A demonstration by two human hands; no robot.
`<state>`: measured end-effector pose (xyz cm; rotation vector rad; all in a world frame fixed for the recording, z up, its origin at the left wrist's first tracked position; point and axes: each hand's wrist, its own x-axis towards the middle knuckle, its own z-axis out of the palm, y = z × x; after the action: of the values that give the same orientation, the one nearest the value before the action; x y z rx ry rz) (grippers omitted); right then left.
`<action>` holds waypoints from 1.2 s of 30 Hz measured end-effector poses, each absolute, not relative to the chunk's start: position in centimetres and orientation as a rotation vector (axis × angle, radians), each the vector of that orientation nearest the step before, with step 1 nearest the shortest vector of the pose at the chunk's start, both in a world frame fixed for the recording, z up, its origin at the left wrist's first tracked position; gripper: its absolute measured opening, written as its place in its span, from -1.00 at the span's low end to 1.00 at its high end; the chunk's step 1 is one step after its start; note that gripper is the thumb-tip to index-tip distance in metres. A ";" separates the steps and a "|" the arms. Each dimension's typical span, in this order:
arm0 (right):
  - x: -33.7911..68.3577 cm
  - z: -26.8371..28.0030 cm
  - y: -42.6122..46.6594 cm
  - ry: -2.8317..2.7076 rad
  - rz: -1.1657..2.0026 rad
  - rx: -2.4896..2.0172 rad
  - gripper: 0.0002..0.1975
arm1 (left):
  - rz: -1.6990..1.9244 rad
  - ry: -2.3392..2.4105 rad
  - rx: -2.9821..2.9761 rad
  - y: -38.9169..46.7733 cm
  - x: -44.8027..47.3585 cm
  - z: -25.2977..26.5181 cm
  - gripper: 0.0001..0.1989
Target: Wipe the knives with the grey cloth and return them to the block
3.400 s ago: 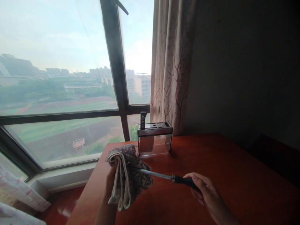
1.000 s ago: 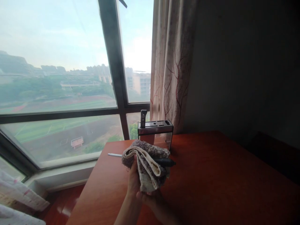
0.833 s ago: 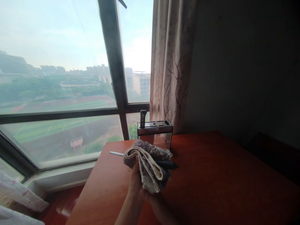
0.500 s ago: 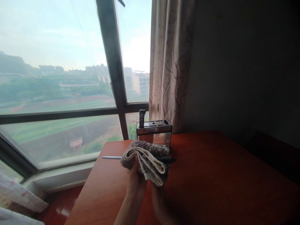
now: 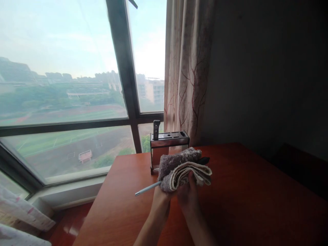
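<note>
No writing or brand can be read on anything here.

Both hands meet at a folded cloth [image 5: 183,168] held above the tabletop [image 5: 251,201], just in front of the knife block [image 5: 169,147]. The cloth is thick and nubbly, grey-brown terry on the outside, with paler cream layers showing at its folded edges. It is wrapped around a slim tool: a thin, smooth, round metal rod [image 5: 147,188] pokes out of the cloth, slanting down and away from the block, and a dark handle end [image 5: 204,159] peeks out the other side, level with the block's base.

The left hand [image 5: 160,198] is closed around the cloth from below, on the rod side. The right hand [image 5: 189,194] is also closed on the cloth, fingers curled up over its cream folds.

The block is a boxy stand of shiny metal with a slotted top and clear panels; one dark, upright handle [image 5: 156,130] stands in a slot at its window end. The tabletop is glossy reddish-brown wood. Behind the block hangs a pale curtain [image 5: 188,68] with a red branch pattern, and beside it a dark-framed window [image 5: 120,68].
</note>
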<state>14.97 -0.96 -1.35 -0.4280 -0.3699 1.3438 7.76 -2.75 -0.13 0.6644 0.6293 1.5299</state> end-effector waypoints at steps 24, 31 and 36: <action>23.4 -5.7 1.0 -0.280 1.510 -0.311 -0.72 | 0.956 0.866 1.093 -1.3 3.5 -1.5 -0.53; 24.4 -5.9 1.1 -0.301 1.409 -0.396 -0.64 | 1.015 0.827 1.059 -1.4 2.8 -1.0 -0.57; 25.2 -5.0 1.2 -0.317 1.306 -0.447 -0.56 | 0.835 1.002 1.451 -1.4 2.6 -0.8 -0.59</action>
<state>25.24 1.24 -4.98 -0.4468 -0.3172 1.3061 2.62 -1.42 -0.77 1.4506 1.0018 0.8347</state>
